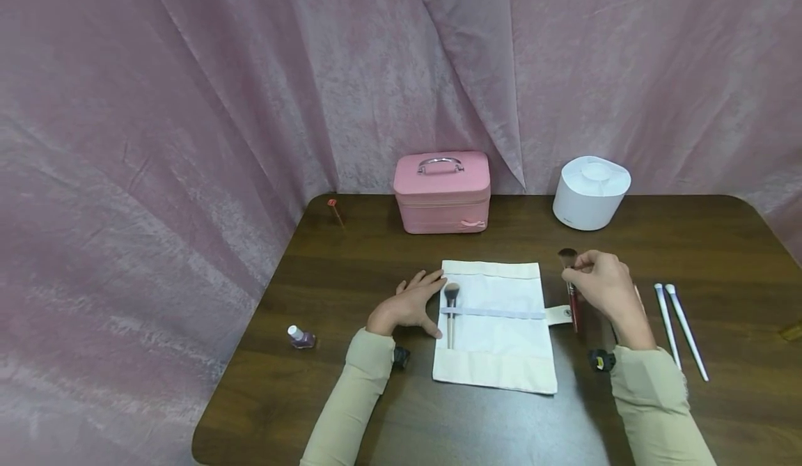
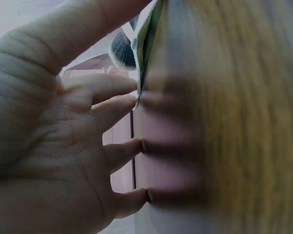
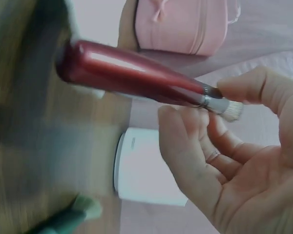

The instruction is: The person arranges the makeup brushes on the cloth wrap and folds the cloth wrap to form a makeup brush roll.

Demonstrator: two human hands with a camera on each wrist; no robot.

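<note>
Between thumb and fingers my right hand (image 1: 604,286) pinches a makeup brush with a dark red handle (image 3: 132,73), near its metal collar. The brush is held just right of a white fabric brush roll (image 1: 501,340), close to its snap tab (image 1: 558,315). My left hand (image 1: 410,306) rests at the roll's left edge, fingers spread, thumb and fingertips touching the edge. On the roll lies another makeup brush (image 1: 452,306) with dark bristles, tucked under the elastic band (image 1: 495,313). In the left wrist view its bristles (image 2: 122,51) show beyond the cloth edge.
Two white-handled brushes (image 1: 689,334) lie to the right; another brush is partly hidden behind my right hand. At the back stand a pink vanity case (image 1: 443,201) and a white lidded container (image 1: 589,198). A nail polish bottle (image 1: 302,337) and a small red-capped tube (image 1: 335,212) are leftward.
</note>
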